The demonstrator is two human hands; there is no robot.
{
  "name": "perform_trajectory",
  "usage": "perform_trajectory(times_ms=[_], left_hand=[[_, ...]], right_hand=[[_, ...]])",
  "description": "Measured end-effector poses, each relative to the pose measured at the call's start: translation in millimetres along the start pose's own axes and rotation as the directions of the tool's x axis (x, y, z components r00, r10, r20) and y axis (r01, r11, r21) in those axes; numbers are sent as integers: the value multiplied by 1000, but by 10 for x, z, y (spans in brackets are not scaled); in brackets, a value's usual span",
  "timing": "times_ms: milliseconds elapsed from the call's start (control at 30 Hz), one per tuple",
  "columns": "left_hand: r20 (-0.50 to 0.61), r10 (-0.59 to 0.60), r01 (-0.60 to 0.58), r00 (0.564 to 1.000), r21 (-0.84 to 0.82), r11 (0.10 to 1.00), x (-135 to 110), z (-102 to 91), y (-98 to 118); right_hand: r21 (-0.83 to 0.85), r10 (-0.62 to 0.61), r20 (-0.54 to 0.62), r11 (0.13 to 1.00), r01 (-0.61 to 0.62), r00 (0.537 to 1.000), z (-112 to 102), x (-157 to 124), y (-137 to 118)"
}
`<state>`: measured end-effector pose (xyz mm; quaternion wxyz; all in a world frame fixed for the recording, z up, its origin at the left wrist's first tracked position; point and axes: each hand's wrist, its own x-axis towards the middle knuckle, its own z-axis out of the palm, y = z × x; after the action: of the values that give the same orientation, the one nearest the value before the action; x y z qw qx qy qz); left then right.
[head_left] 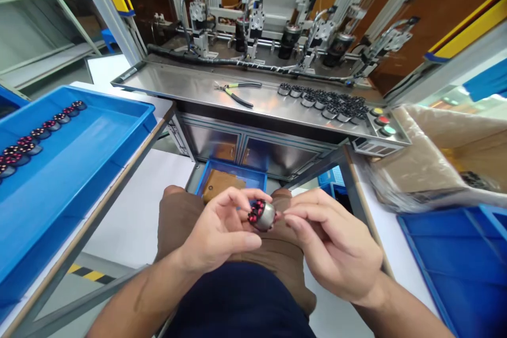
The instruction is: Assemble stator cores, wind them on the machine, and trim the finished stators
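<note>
Over my lap, a small motor stator (264,216) is tilted on its side, with a smooth grey metal shell and red windings in black plastic facing left. My left hand (224,227) holds it between the fingers, the thumb stretched out below it. Just to the right, the thumb and fingertips of my right hand (330,237) are pinched together close against the stator's other end. Whatever sits in that pinch, perhaps a thin lead, is too small to make out.
Green-and-black pliers (240,94) and several black-topped stators (327,101) lie on the machine's steel ledge (190,83), near push buttons (383,120). At left, a blue tray (91,153) carries a row of red-wound stators (51,125). A plastic-lined carton (428,163) and blue bin (451,259) stand right.
</note>
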<state>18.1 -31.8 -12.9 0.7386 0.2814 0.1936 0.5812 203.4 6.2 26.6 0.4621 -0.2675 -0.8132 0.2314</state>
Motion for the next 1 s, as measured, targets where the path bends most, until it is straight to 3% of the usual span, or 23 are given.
perform_trajectory(times_ms=[100,167,200,233,267,300,333,400,467,567,633,667,733,800,833,867,900,1000], left_hand=[[-6,57,-57,998,-22,998,41,-33,16],[48,-108,108,993,5,994,82,-94,-4],[130,-241,240,962,19,970,99,-127,-17],[228,-363,364,904,39,931,109,-154,-29],[305,-441,446,844,58,893,113,-174,-37],[341,-468,475,815,69,877,108,-184,-38],[332,-453,457,827,72,887,97,-183,-31],[206,-336,328,919,75,942,62,-156,4],[93,-180,172,979,91,981,26,-116,54],[42,56,-60,998,103,993,8,-86,105],[28,127,-128,992,84,988,34,-99,102],[17,101,-102,995,82,991,55,-111,90],[31,-115,112,993,89,990,101,-140,48],[161,-396,385,904,92,918,128,-163,0],[229,-470,462,852,93,882,130,-168,-19],[272,-484,478,832,90,874,126,-166,-30],[278,-450,445,849,84,891,116,-158,-34],[147,-245,231,958,109,967,78,-96,-4]], right_hand=[[101,12,41,995,-16,999,17,18,13],[164,-40,90,986,25,995,9,31,38],[181,-65,107,982,45,992,2,39,50],[187,-82,119,981,58,990,-6,47,60],[186,-92,125,980,67,988,-13,54,67],[175,-95,124,982,72,988,-17,60,71],[160,-96,117,984,76,989,-17,64,71],[124,-83,82,990,72,993,-5,68,63],[97,-44,32,995,41,999,21,70,50],[105,20,-24,994,-17,1000,59,83,35],[157,14,-16,988,-12,1000,70,100,31],[188,-7,-3,982,7,1000,70,108,32],[238,-58,31,970,49,998,63,118,38],[257,-91,42,963,77,995,49,117,48],[256,-95,38,963,82,995,42,113,52],[250,-95,29,965,85,995,35,107,54],[240,-91,17,967,84,996,29,101,54],[186,-50,-19,981,53,999,19,85,46]])
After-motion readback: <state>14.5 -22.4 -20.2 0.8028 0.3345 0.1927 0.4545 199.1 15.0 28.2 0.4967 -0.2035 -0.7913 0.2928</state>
